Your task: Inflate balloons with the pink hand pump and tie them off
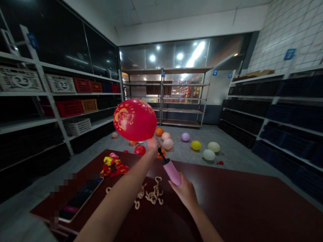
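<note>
Left hand (153, 145) had fingers closed round the neck of the red balloon (136, 120) at the pump's black nozzle end; fingertips partly hidden. Right hand (185, 191) gripped the pink barrel of the pump (172, 172), fingers wrapped round it. Balloon was inflated, yellow print on it, held up above the table's far edge; pump slanted down from it over the table (227, 198). Phone (80, 200) lay at the table's left end, flat balloons (117, 166), red, yellow and pink, loose on its far left part, beige curls (154, 195) near its middle, partly behind the left forearm. Loose balloons (196, 145), orange, pink, purple, yellow, whitish and red, lay on the floor beyond the table. Containers: left of the table, shelves (47, 94) held white crates (60, 83) with face cutouts, red crates (69, 108), an orange crate (88, 105) and, lower, a white slatted crate (78, 126); contents couldn't be made out. Right of the table, shelves held dark crates (242, 114), insides too dark to tell. Rack (181, 111) stood beyond the table, against the back wall.
</note>
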`<state>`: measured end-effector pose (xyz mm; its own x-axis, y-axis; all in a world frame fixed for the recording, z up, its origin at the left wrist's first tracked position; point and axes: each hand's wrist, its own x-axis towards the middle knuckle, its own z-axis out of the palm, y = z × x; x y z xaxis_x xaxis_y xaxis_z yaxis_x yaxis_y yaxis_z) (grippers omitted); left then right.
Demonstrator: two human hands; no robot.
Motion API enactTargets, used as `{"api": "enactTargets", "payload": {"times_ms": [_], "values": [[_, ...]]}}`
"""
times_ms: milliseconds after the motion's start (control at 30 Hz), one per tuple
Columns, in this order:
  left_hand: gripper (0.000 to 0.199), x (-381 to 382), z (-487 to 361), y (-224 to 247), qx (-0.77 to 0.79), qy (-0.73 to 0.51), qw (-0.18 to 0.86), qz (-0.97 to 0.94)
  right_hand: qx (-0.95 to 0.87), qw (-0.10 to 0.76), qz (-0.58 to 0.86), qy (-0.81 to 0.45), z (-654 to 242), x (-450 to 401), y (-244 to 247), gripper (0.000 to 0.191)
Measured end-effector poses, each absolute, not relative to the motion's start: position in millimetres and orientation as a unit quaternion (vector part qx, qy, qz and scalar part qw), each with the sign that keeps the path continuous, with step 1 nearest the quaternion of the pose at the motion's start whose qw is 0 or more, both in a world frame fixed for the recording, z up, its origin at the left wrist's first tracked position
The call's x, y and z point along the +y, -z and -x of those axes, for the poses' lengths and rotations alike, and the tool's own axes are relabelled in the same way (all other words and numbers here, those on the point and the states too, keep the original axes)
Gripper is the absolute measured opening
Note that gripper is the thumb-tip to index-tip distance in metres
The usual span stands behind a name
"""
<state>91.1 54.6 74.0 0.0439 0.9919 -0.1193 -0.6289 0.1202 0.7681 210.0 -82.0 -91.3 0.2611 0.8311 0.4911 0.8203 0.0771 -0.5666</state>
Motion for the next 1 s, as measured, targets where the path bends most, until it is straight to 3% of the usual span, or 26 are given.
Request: {"api": "enactTargets", "payload": {"times_ms": [300,500,800,1000], "values": [[0.045,56.0,-31.3,-98.7,0.286,-0.687,0.612,-0.268,-0.668,0.341,0.658,0.063,-232.8,-83.0,93.2,0.040],[0.048,49.7,-16.6,-137.8,0.256,-0.700,0.597,-0.297,-0.665,0.365,0.646,0.085,-228.5,-85.2,82.2,0.044],[0.050,26.0,-76.4,-151.2,0.189,-0.684,0.586,-0.392,-0.588,0.455,0.666,0.059,-228.7,-92.0,86.2,0.041],[0.049,17.4,-134.6,-112.1,0.229,-0.644,0.600,-0.416,-0.549,0.459,0.697,0.046,-227.6,-89.3,83.1,0.043]]}}
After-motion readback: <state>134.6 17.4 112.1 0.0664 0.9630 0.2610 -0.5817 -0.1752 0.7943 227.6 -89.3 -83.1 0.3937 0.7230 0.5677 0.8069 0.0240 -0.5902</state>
